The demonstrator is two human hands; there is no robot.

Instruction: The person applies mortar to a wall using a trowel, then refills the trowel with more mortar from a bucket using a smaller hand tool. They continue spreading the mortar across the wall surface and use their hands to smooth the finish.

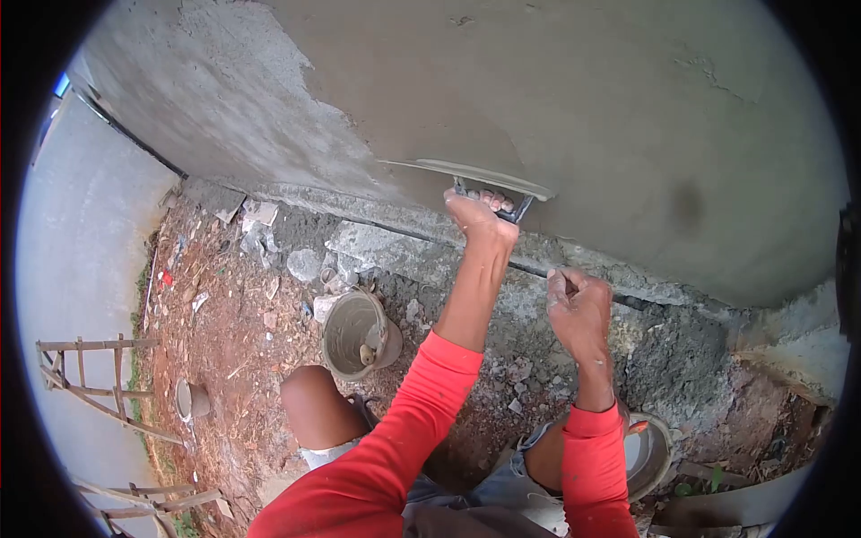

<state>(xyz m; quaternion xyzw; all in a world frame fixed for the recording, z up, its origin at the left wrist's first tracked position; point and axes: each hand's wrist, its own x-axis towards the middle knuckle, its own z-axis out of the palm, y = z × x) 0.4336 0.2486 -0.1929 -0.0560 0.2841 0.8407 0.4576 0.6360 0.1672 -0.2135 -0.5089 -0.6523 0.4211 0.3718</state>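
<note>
My left hand (480, 211) is wrapped round the handle of a plastering trowel (475, 172). The long, thin blade lies against the wet grey wall (610, 117), low down near its foot. To the right and lower, my right hand (578, 305) is closed, fingers curled in beside a dark pipe or rod (529, 268) that runs along the wall's base. Whether it grips the pipe or something small is hidden. Smooth fresh plaster covers the wall around the trowel, with a paler, rougher patch (224, 81) at the upper left.
A mortar-smeared bucket (392, 345) with a small tool inside stands by my knee. Another bucket (664, 448) is by my right forearm, and a small one (201, 400) lies farther left. Rubble (260, 224) and mortar litter the ground. Wooden frames (99, 344) stand at far left.
</note>
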